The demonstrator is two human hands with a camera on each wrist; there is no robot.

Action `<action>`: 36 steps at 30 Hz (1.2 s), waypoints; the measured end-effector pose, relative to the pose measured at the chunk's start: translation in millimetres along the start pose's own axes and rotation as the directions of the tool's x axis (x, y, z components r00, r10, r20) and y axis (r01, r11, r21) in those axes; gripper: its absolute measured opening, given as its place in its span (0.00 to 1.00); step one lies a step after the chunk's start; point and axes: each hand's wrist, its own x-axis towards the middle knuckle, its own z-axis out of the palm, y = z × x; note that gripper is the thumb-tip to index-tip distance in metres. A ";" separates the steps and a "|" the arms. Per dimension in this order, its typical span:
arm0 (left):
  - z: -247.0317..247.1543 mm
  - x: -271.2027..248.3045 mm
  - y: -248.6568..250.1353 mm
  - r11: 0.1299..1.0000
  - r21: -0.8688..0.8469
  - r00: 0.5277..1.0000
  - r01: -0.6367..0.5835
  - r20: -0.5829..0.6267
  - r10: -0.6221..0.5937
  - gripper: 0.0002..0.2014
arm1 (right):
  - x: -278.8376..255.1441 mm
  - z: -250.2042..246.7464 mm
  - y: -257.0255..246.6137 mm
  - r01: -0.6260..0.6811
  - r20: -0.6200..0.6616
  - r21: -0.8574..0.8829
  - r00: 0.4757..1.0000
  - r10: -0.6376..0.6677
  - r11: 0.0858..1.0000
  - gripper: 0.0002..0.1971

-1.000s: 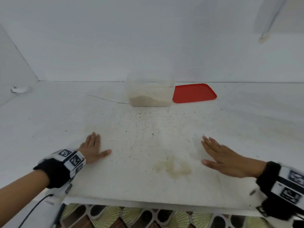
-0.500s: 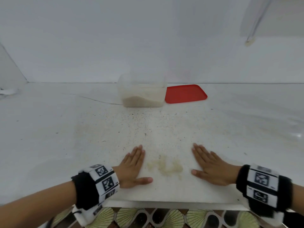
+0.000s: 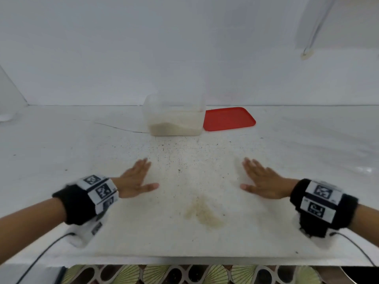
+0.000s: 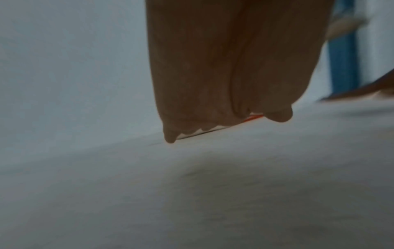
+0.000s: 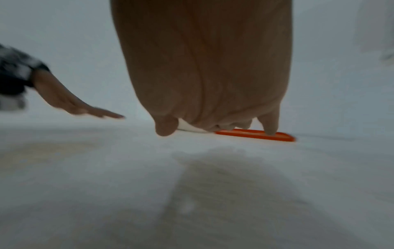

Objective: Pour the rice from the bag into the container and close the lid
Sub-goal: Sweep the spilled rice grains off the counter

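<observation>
Both my grips are spread flat, my left hand (image 3: 134, 179) and right hand (image 3: 264, 182) over the white table (image 3: 61, 160). The clear plastic container of rice (image 3: 174, 117) stands far back, flat red lid (image 3: 228, 118) touching its right.

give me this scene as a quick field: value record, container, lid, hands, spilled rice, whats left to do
container: clear tub, part full of rice, open, at the back of the white counter
lid: red lid lying flat on the counter, right of the container, close against it
left hand: left hand flat, fingers straight, holding nothing
right hand: right hand flat, fingers straight, holding nothing
spilled rice: small pile near the front edge, between the hands
bag: not in view
left to do: lid not yet on the container
</observation>
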 end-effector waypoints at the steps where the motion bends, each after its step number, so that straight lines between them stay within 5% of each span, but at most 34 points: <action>1: -4.0 6.5 -16.7 0.995 0.016 0.994 0.102 -0.029 -0.101 0.63 | 4.3 -3.1 18.2 -0.074 -0.001 -0.037 0.997 0.074 0.997 0.69; 4: -9.0 25.8 -58.4 0.941 0.051 0.941 0.334 -0.071 -0.331 0.44 | 13.2 -5.4 62.4 -0.271 0.052 -0.027 0.961 0.272 0.962 0.66; 6: -9.1 35.6 -69.9 0.917 0.050 0.918 0.396 -0.054 -0.394 0.43 | 20.8 -4.6 77.0 -0.330 0.111 -0.009 0.938 0.329 0.944 0.53; 10: -7.0 48.9 -53.0 0.916 -0.021 0.915 0.399 -0.060 -0.400 0.45 | 40.6 -10.8 68.5 -0.252 0.097 0.004 0.963 0.250 0.968 0.56; 12: -9.8 51.0 -30.3 0.955 -0.003 0.955 0.296 -0.038 -0.296 0.49 | 52.2 -15.5 49.9 -0.151 0.076 -0.013 0.986 0.152 0.988 0.54; 15: -6.9 52.9 6.2 0.996 0.065 0.997 0.067 0.028 -0.069 0.69 | 64.0 -22.9 9.8 0.056 0.099 -0.092 0.994 -0.047 0.994 0.61; 17: 2.7 52.9 27.5 0.991 0.119 0.996 -0.062 0.066 0.054 0.74 | 66.9 -20.0 -17.6 0.180 0.123 -0.136 0.979 -0.163 0.974 0.53; 21: 16.6 44.3 56.2 0.950 0.144 0.950 -0.276 0.191 0.247 0.68 | 64.5 -7.3 -55.9 0.379 0.162 -0.201 0.922 -0.351 0.903 0.45; 23: 17.2 36.6 61.8 0.951 0.088 0.933 -0.296 0.239 0.268 0.57 | 63.2 -6.1 -61.3 0.433 0.180 -0.173 0.897 -0.404 0.884 0.42; 25: 8.6 27.3 61.5 0.964 -0.003 0.928 -0.267 0.270 0.258 0.48 | 63.8 -12.1 -55.9 0.436 0.153 -0.099 0.895 -0.419 0.895 0.41; 28: -13.0 29.2 40.2 0.982 -0.070 0.957 -0.175 0.222 0.187 0.58 | 72.4 -31.1 -29.0 0.334 0.055 -0.034 0.942 -0.332 0.942 0.45; 31: -32.1 54.5 -0.5 0.997 -0.061 0.995 0.038 0.099 -0.032 0.54 | 91.5 -51.2 13.0 0.134 -0.016 -0.053 0.991 -0.135 0.990 0.47; 34: -45.4 85.5 -39.7 0.971 -0.012 0.966 0.238 -0.101 -0.238 0.44 | 113.9 -60.4 49.5 -0.034 -0.032 -0.054 0.999 0.032 0.998 0.45; 36: -49.4 100.7 -54.6 0.945 -0.035 0.928 0.325 -0.182 -0.326 0.49 | 127.9 -61.3 61.8 -0.083 -0.023 -0.035 0.996 0.083 0.996 0.44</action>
